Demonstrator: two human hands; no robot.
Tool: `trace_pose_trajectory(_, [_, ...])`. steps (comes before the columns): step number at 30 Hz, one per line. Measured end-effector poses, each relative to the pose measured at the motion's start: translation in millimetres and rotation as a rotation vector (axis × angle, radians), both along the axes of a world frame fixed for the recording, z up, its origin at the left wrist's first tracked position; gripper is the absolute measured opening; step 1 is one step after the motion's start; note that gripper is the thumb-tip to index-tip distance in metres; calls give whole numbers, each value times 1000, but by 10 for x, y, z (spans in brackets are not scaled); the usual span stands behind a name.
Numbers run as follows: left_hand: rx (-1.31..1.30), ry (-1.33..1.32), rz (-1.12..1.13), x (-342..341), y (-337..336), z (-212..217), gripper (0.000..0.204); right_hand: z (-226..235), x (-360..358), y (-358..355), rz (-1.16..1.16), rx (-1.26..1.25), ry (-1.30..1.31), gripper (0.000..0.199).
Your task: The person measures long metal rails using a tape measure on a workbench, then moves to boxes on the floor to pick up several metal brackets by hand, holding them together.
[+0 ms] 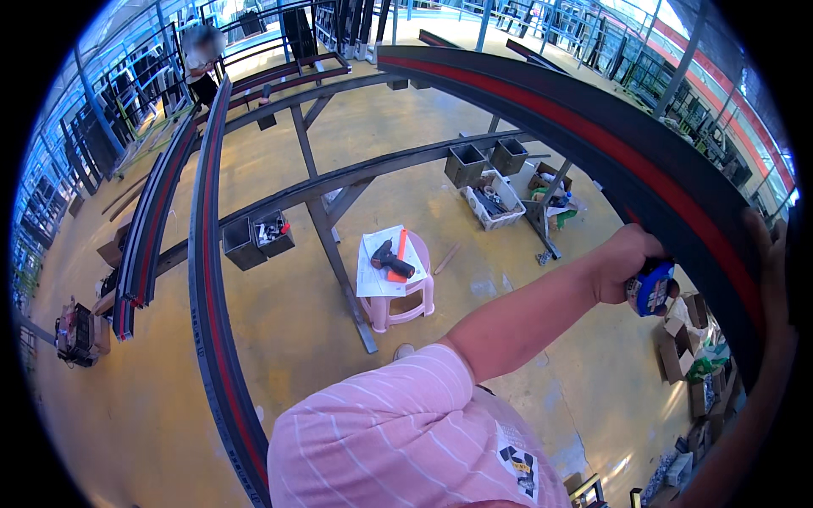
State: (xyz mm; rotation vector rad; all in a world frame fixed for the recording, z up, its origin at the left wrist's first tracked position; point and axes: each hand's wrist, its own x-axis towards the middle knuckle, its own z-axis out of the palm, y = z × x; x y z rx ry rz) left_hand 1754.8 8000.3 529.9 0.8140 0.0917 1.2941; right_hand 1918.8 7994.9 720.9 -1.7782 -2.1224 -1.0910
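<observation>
Left hand (641,262) closed round blue disc-shaped item (652,292), just beside long black metal-looking beam (584,102) with red lengthwise stripe (677,200); right hand (769,254) at beam's outer edge, grip unclear (dim rim). Stripe already spans much of beam; remaining work: cannot tell.

Centre: a pink plastic stool (379,315) on the yellow floor (500,406), bearing white sheets (369,278), an orange strip (403,244) and a dark power drill (385,255) lying across the strip. A wooden stick (446,259) lies near the stool. Left of centre: two dark square bins (243,248) side by side, the right one holding small parts (273,227). Upper right of the stool: a white crate (501,222) with mixed contents. Lower right: opened cardboard boxes (672,354). Far left: a dark, boxy case (76,336). Background: a co-worker (200,66) near blue posts (95,102).
</observation>
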Motion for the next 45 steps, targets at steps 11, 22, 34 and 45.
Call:
trace_pose_trajectory(11, [-266, 189, 185, -2490, 951, -1750, 34, -1658, -2337, 1061, 361, -238, 57, 66])
trace_pose_trajectory(22, [-516, -79, -215, -3041, 751, -3450, 56, -3214, -3458, 1199, 839, -968, 45, 56])
trace_pose_trajectory(34, [-524, -62, -144, -4036, 685, -3667, 70, -2920, -226, 192, -106, -1267, 859, 42])
trace_pose_trajectory(45, [-813, -72, 275, -4765, 904, -3844, 15, -3352, 361, 482, -477, -1365, -211, 39])
